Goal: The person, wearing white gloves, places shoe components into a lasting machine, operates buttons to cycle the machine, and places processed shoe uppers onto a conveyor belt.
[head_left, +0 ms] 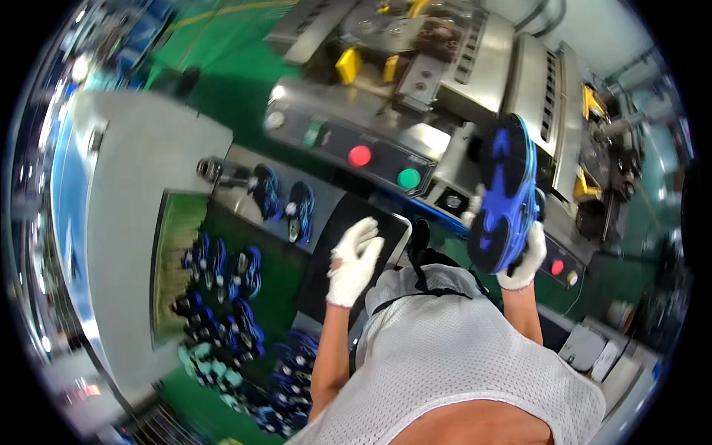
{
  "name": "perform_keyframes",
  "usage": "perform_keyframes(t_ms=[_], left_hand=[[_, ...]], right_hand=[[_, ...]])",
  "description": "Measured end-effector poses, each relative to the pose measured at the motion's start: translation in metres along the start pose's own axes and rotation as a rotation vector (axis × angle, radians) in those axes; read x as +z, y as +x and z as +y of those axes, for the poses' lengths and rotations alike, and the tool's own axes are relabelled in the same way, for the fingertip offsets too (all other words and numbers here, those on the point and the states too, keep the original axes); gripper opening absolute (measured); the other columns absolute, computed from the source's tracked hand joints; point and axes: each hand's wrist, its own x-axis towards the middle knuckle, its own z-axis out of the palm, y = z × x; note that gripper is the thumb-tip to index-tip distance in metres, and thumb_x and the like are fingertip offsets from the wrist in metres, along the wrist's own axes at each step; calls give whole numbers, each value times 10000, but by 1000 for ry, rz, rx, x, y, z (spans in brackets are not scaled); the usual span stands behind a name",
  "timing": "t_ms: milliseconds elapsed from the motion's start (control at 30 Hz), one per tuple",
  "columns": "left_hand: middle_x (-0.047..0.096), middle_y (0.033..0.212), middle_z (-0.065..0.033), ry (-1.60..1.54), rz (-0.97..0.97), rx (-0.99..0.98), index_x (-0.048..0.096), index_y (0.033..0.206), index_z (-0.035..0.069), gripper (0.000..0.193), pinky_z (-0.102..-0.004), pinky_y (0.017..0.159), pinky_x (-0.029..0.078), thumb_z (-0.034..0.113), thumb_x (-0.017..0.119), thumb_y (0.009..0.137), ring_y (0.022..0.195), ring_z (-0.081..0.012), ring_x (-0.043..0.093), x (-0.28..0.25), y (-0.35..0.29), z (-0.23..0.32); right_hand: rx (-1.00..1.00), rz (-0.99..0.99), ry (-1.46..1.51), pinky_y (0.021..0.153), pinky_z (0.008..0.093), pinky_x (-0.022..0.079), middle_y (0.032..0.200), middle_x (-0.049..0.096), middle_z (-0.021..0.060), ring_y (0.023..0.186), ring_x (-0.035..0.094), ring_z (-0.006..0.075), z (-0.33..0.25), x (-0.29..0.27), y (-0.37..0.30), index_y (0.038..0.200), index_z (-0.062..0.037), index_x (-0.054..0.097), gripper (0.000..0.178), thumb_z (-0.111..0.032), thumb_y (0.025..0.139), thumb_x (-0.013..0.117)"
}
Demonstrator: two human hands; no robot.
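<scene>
My right hand (525,261), in a white knit glove, grips a sports shoe (506,196) at its heel end. The shoe is held up on end with its black and bright blue sole towards me, in front of the metal machine. Some white glove fingers show at the sole's left edge. My left hand (356,261), also in a white glove, is empty with its fingers stretched out, above a black padded surface (330,241). A reddish patch shows on that glove near the thumb side. Two blue and black shoes (300,213) stand on a grey ledge beyond it.
The machine's control panel (337,148) has a red button (360,156) and a green button (409,179). Yellow blocks (348,66) sit on the machine. Several rows of blue shoes (245,271) and some mint-green ones (211,365) stand at lower left, beside a grey panel (141,148).
</scene>
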Motion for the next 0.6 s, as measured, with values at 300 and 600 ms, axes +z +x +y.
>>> perform_keyframes(t_ms=[300, 600], left_hand=[[683, 1336, -202, -20, 20, 28, 583, 1407, -34, 468, -368, 1043, 546, 77, 704, 968, 1218, -267, 687, 7, -9, -27], [651, 1361, -202, 5, 18, 55, 540, 1425, -36, 439, -381, 1080, 523, 51, 650, 1009, 1247, -279, 656, -2, 13, -5]], right_hand=[[20, 70, 4, 1041, 496, 543, 1375, 604, 253, 1196, 654, 390, 8, 26, 4, 1507, 47, 437, 848, -496, 910, 699], [163, 224, 98, 1014, 445, 594, 1331, 673, 217, 1153, 712, 314, 2, -23, -7, 1431, 45, 536, 614, -213, 905, 720]])
